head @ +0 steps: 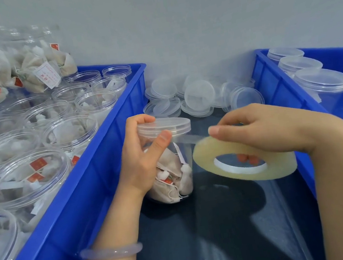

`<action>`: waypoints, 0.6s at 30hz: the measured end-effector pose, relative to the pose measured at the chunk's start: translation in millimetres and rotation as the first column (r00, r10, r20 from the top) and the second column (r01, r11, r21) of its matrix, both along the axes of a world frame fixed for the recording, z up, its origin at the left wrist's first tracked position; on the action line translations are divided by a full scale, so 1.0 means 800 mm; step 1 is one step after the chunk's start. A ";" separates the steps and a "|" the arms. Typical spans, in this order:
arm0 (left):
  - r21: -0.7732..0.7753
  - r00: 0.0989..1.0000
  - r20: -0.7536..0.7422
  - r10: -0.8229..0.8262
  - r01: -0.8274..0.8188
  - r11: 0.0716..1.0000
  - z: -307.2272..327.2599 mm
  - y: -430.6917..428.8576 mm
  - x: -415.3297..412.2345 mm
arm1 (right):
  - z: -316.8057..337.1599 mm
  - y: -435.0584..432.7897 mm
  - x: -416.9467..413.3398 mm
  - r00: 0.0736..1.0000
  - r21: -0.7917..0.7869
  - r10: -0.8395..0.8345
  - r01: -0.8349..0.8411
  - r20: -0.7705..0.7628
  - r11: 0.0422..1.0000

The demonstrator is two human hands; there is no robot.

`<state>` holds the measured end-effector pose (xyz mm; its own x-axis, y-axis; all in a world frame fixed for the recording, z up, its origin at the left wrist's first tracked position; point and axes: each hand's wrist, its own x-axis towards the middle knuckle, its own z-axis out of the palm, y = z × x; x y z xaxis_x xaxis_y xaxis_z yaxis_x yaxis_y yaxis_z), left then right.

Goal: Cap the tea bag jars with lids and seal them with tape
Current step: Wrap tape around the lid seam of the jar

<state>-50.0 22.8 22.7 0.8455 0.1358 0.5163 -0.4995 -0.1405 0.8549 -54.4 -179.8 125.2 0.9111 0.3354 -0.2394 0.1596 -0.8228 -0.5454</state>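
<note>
A clear jar (pixel 175 171) of tea bags stands tilted on the dark table, with a translucent lid (pixel 165 125) on top. My left hand (pixel 145 155) grips the jar just under the lid, thumb pressed at the lid's rim. My right hand (pixel 260 128) holds a roll of clear tape (pixel 243 159) to the right of the jar. A strip of tape (pixel 191 138) stretches from the roll to the jar below the lid, near my left thumb.
A blue bin (pixel 110 138) on the left holds several open jars of tea bags (pixel 71 132). Loose lids (pixel 199 97) are piled at the back by the wall. Another blue bin (pixel 270 85) on the right holds capped jars (pixel 322 84).
</note>
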 end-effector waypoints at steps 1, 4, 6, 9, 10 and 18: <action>-0.010 1.000 -0.004 0.005 -0.006 1.000 0.000 0.002 0.000 | -0.001 -0.002 0.001 1.000 0.028 -0.006 0.005 0.016 1.000; -0.016 1.000 -0.027 0.014 -0.014 1.000 -0.001 0.003 0.002 | -0.006 0.000 0.006 0.997 0.005 -0.030 0.029 0.066 1.000; -0.017 0.999 -0.041 0.018 -0.019 1.000 -0.001 0.003 0.002 | -0.011 0.004 0.011 0.993 -0.030 -0.051 0.054 0.105 0.998; -0.022 0.998 -0.060 0.020 -0.021 1.000 -0.001 0.003 0.002 | -0.018 0.008 0.016 0.989 -0.031 -0.064 0.068 0.134 0.997; -0.023 0.998 -0.064 0.021 -0.022 0.999 -0.002 0.003 0.002 | -0.019 0.010 0.017 0.990 -0.008 -0.067 0.069 0.125 0.998; -0.048 0.996 -0.087 0.031 -0.035 0.998 -0.002 0.003 0.003 | -0.021 0.017 0.015 0.982 0.011 -0.073 0.072 0.177 0.997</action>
